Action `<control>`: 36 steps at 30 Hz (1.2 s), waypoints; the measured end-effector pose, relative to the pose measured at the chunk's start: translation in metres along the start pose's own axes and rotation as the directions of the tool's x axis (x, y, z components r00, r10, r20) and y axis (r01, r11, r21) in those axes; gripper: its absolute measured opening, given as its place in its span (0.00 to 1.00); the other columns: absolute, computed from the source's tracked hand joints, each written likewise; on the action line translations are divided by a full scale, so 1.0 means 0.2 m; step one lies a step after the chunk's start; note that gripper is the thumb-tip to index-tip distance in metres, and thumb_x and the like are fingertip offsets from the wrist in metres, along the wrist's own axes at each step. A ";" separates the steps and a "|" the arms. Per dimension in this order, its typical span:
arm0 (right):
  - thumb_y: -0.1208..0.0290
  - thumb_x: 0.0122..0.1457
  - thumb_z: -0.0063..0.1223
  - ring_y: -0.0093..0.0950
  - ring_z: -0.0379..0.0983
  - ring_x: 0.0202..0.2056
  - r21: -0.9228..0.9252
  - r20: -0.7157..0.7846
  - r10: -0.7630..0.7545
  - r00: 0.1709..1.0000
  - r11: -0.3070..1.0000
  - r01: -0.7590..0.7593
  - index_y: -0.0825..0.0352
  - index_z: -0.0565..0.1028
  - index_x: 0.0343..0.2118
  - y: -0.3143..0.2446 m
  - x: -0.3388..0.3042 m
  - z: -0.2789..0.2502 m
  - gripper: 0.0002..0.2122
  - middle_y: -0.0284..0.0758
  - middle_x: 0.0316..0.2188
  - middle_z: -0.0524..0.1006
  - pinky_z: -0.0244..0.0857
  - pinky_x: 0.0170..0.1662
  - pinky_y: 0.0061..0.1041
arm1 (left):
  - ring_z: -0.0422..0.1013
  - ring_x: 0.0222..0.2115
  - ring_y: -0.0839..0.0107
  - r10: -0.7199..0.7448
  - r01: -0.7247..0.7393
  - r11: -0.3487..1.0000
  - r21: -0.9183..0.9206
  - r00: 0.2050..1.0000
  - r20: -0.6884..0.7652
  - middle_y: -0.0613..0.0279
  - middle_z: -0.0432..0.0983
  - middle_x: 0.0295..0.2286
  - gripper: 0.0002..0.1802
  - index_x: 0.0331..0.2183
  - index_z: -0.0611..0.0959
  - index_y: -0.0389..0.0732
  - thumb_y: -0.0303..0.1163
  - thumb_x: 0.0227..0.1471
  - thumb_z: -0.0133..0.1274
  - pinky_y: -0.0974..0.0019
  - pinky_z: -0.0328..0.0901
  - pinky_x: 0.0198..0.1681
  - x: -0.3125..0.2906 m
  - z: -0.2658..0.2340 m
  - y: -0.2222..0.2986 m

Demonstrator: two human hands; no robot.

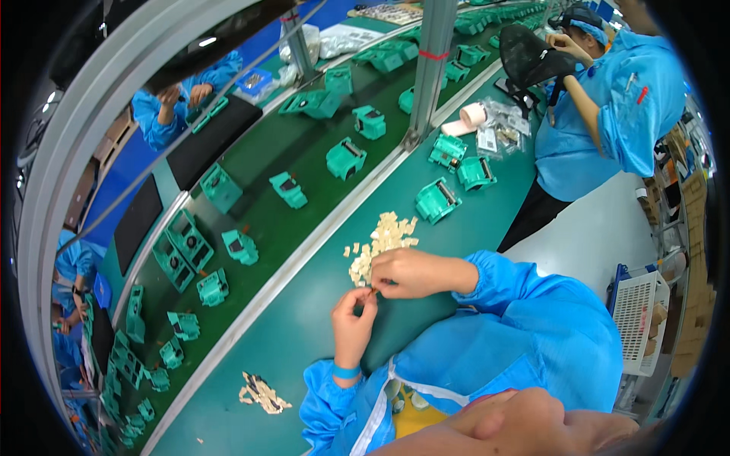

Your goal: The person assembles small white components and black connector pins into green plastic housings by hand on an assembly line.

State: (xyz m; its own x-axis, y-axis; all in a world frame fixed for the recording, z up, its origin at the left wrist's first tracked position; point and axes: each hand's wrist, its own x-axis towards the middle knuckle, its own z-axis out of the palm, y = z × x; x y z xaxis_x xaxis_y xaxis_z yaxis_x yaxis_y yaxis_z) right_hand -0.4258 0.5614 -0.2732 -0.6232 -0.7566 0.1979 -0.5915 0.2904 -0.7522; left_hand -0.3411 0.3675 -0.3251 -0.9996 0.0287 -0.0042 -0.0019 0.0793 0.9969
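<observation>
My left hand (353, 319), with a blue band at its wrist, is closed in a pinch over the green bench (319, 273). Its fingertips meet those of my right hand (411, 273), also closed. A tiny dark and orange bit shows between them, too small to name. Right beside my right hand lies a loose pile of small cream-coloured pieces (389, 234). Nearer my left sleeve, a smaller heap of cream and dark strips (264, 394) rests on the bench.
Beyond a metal rail, green plastic housings (346, 158) sit on a dark green conveyor belt (281, 235). More green housings (437, 201), clear plastic bags (502, 129) and a pink roll (473, 115) lie to the right. A metal post (433, 68) rises there. A co-worker (608, 114) holds a black item.
</observation>
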 end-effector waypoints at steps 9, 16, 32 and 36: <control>0.74 0.53 0.56 0.38 0.73 0.31 0.010 -0.055 0.087 0.995 0.996 -0.087 0.68 0.74 0.30 0.05 -0.01 -0.01 0.04 0.38 0.27 0.74 0.68 0.35 0.37 | 0.72 0.30 0.77 -0.049 0.049 0.997 -0.052 0.999 -0.004 0.63 0.80 0.30 0.06 0.37 0.83 0.32 0.23 0.57 0.58 0.72 0.68 0.37 0.03 0.02 0.01; 0.71 0.56 0.52 0.45 0.74 0.33 -0.043 -0.377 0.245 0.893 0.959 -0.281 0.70 0.75 0.27 0.24 0.01 -0.08 0.07 0.45 0.29 0.76 0.69 0.38 0.42 | 0.73 0.31 0.76 -0.041 0.039 0.997 -0.070 0.998 -0.037 0.62 0.81 0.31 0.07 0.38 0.83 0.31 0.24 0.57 0.58 0.71 0.69 0.38 0.03 0.03 0.02; 0.72 0.59 0.53 0.41 0.78 0.33 -0.104 -0.441 0.153 0.884 0.970 -0.220 0.67 0.80 0.34 0.38 -0.04 -0.03 0.06 0.40 0.32 0.80 0.72 0.38 0.40 | 0.75 0.31 0.57 0.454 -0.354 0.683 0.638 0.891 0.008 0.56 0.80 0.31 0.09 0.38 0.86 0.37 0.21 0.53 0.60 0.59 0.70 0.37 0.06 0.02 0.14; 0.60 0.64 0.57 0.29 0.78 0.28 0.628 0.077 0.575 0.814 0.606 -0.488 0.68 0.78 0.33 0.19 -0.02 -0.03 0.14 0.34 0.28 0.78 0.70 0.30 0.27 | 0.75 0.33 0.58 0.546 -0.406 0.476 0.780 0.832 0.100 0.58 0.80 0.32 0.13 0.40 0.86 0.39 0.20 0.50 0.61 0.57 0.69 0.37 0.04 0.00 0.15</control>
State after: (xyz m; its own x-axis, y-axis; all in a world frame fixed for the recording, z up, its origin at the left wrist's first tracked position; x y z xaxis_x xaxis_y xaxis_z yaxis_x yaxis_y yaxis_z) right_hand -0.4487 0.5799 -0.2989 -0.8085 -0.4939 -0.3200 0.2668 0.1770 -0.9474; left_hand -0.3499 0.3710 -0.2945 -0.8295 0.1666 0.5330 0.4277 0.8033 0.4145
